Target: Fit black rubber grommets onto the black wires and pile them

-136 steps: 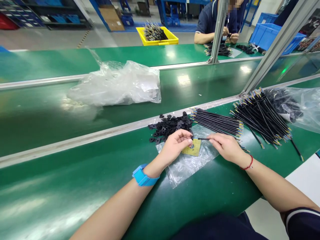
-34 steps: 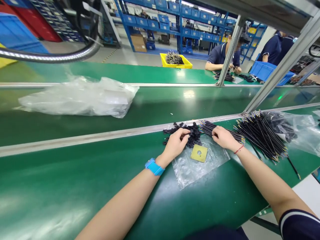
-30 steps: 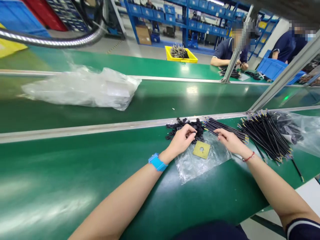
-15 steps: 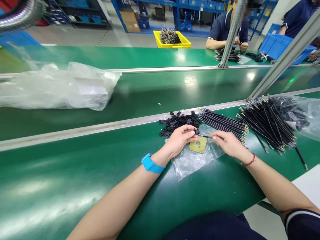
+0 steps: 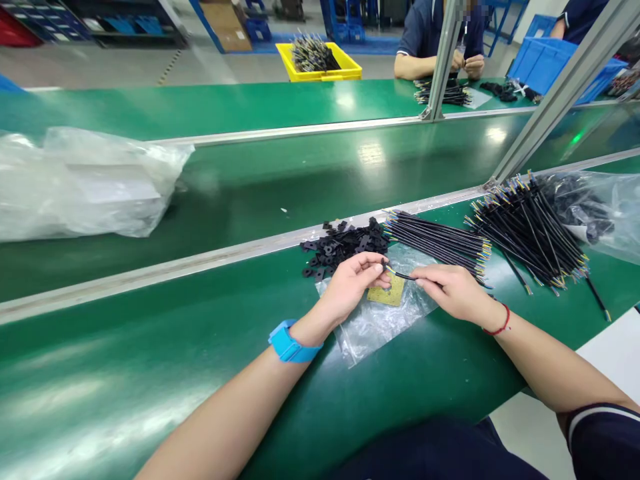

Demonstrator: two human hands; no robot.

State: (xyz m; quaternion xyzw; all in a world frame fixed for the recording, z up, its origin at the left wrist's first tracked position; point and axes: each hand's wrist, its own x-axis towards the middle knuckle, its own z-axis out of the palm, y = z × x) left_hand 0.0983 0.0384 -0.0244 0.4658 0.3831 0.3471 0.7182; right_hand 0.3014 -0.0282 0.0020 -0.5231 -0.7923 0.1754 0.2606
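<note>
My left hand (image 5: 357,283) pinches a small black part (image 5: 385,263), mostly hidden by the fingers. Between thumb and fingers, my right hand (image 5: 447,288) grips a short black cable (image 5: 404,275); its stripped coloured wire ends meet the black part. Under both hands, a yellow square plate (image 5: 393,295) with a hole lies on a clear plastic bag (image 5: 373,333). A pile of small flat black pieces (image 5: 345,245) sits just beyond my left hand. Behind my right hand is a row of black cables (image 5: 440,241) with coloured wire ends.
A larger heap of black cables (image 5: 533,237) lies at the right beside a clear bag of black parts (image 5: 590,207). A metal post (image 5: 550,100) slants up from the rail. Across the belt (image 5: 260,180), a co-worker (image 5: 425,40) sits near a yellow bin (image 5: 350,70).
The camera view has shifted, moving the background left and slightly up. The cable between my hands is now bent and more of it shows. Both hands keep their grip.
</note>
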